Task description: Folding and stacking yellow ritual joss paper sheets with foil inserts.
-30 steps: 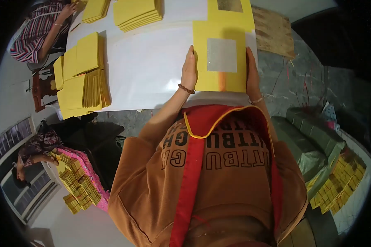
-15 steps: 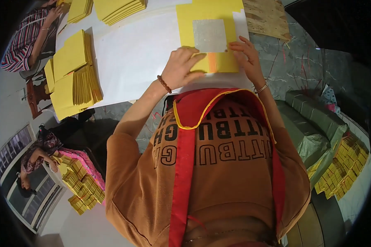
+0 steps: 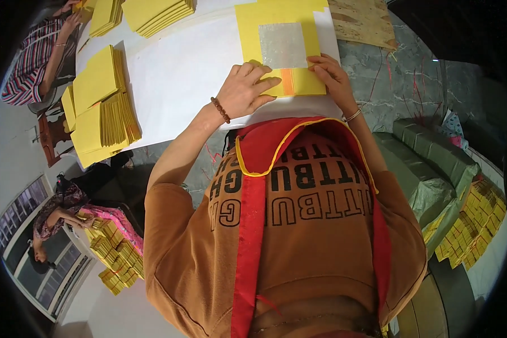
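At the upper centre-right of the frame, flat yellow paper sheets with a shiny grey square and an orange strip lie on a white tabletop. The bare left hand, thumb spread from fingers, touches their lower left. The bare right hand curls by the square's lower right corner; whether it pinches, I cannot tell. The paper looks light, pliable, easily creased; its side edges seem the safest hold.

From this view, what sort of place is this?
Probably a small paper-working shop, perhaps set up in a home: stacks of yellow paper on a white table, many small yellow bundles at the right, and what looks like a green couch near them.
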{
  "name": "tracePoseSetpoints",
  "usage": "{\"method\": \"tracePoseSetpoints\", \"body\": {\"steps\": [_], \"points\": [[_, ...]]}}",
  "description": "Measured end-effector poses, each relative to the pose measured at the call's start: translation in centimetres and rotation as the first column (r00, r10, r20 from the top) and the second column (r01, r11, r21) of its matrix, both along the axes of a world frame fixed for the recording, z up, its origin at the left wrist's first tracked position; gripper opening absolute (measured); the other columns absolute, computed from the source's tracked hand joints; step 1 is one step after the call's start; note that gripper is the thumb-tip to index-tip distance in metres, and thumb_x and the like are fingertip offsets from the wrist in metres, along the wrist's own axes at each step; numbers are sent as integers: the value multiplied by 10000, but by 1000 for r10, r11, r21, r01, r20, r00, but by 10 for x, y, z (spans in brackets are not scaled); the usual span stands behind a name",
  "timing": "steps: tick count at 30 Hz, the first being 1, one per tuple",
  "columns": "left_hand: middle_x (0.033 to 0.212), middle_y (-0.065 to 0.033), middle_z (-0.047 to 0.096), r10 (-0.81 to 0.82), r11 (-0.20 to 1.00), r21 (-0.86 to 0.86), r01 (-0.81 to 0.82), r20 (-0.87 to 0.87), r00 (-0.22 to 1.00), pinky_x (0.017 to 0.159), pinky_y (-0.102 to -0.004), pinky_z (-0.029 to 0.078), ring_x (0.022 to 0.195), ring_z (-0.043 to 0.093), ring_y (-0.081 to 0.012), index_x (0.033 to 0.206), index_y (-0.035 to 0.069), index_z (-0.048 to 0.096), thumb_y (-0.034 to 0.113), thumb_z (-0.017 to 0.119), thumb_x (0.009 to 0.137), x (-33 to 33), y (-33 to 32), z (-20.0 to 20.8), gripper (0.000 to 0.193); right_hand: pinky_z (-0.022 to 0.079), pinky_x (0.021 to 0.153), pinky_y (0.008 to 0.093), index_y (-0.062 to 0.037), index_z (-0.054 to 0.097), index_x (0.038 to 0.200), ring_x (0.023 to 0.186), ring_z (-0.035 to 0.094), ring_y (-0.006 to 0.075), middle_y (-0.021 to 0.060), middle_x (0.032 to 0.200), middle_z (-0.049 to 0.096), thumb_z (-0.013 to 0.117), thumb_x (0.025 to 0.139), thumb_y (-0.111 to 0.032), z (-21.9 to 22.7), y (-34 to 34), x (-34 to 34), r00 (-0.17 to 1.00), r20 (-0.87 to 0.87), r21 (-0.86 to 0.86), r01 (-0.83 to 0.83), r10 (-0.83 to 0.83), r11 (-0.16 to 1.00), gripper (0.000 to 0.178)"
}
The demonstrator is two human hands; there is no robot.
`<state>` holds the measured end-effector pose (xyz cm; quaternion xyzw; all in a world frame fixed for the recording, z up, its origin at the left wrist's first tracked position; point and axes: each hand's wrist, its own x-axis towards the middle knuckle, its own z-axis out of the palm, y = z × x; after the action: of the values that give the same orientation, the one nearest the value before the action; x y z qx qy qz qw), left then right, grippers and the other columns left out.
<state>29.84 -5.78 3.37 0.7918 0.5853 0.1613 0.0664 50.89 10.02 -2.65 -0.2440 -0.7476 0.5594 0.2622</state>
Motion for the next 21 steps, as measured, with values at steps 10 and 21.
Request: {"method": "tracePoseSetpoints", "body": {"steps": [10, 21], "points": [[914, -81, 583, -50, 990, 140, 29, 150, 988, 705, -318, 430, 830, 539, -228, 945, 55, 625, 162, 610, 782, 3, 2, -5, 196, 329, 957, 330, -23, 655, 872, 1120, 451, 225, 84, 1076, 606, 534, 851, -179, 0, -1, -1, 1000, -29, -65, 4, -6, 998, 199], [697, -119, 564, 205, 978, -134, -160, 480, 853, 576, -316, 443, 622, 549, -257, 849, 1, 605, 148, 574, 835, -5, 11, -1, 150, 326, 963, 306, -6, 632, 793, 1108, 460, 202, 72, 1070, 608, 444, 915, -243, -1, -1, -2, 997, -47, -171, 46, -55, 984, 327]]}}
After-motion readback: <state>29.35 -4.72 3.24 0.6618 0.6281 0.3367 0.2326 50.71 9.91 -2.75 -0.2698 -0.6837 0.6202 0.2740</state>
